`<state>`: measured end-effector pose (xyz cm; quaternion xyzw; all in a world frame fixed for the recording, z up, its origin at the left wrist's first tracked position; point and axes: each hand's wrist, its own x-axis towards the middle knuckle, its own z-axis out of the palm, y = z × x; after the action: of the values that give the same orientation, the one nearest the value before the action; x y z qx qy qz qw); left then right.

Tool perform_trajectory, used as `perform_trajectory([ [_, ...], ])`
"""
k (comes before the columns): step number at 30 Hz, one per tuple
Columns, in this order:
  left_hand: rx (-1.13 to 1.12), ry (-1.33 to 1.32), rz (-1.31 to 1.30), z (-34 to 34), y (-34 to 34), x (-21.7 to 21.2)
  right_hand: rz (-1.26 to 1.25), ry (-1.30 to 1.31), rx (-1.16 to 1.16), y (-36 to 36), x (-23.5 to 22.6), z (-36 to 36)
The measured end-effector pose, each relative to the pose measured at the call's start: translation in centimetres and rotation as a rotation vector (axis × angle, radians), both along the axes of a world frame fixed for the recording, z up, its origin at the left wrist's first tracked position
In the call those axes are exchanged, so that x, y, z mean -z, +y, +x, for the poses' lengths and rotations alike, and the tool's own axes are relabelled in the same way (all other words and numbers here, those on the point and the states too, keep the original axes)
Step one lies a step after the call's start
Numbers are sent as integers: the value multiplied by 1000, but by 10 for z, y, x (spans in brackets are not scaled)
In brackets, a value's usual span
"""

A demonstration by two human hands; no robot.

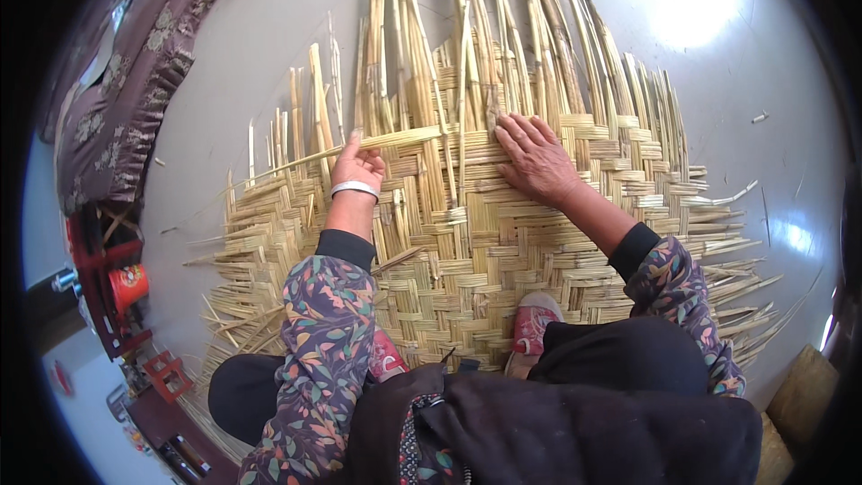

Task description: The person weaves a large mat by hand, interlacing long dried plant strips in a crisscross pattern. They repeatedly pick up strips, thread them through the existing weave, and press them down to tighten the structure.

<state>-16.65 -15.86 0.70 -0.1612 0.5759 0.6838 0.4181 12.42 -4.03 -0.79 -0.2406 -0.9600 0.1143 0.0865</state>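
Note:
A half-woven mat of pale yellow split reeds lies on the floor under both hands. Its middle is a tight over-and-under weave, while loose reed ends stick out at the far side and both flanks. My left hand, with a white bracelet at the wrist, is closed with the thumb up on a flat reed strip. That strip runs crosswise over the weave, and its thin tail trails to the left. Palm down, my right hand lies open on the weave near the far edge, fingers stretched out beside upright reeds.
My red shoes stand on the mat's near part. A sofa with a dark patterned cover is at the far left, above red wooden furniture. A small red stool sits lower left. Reed scraps lie on the grey floor.

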Motion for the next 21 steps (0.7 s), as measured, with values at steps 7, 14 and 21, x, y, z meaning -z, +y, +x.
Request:
perform_trajectory([
  [7,-18,146,-91,17,7,3,42,-45,54,-2,-2,-2],
  [14,-105,296,-232,21,9,-3,39,-43,57,-5,-2,-8],
  [21,-214,156,-101,-25,-12,-8,73,-57,53,-5,-3,-5],
])
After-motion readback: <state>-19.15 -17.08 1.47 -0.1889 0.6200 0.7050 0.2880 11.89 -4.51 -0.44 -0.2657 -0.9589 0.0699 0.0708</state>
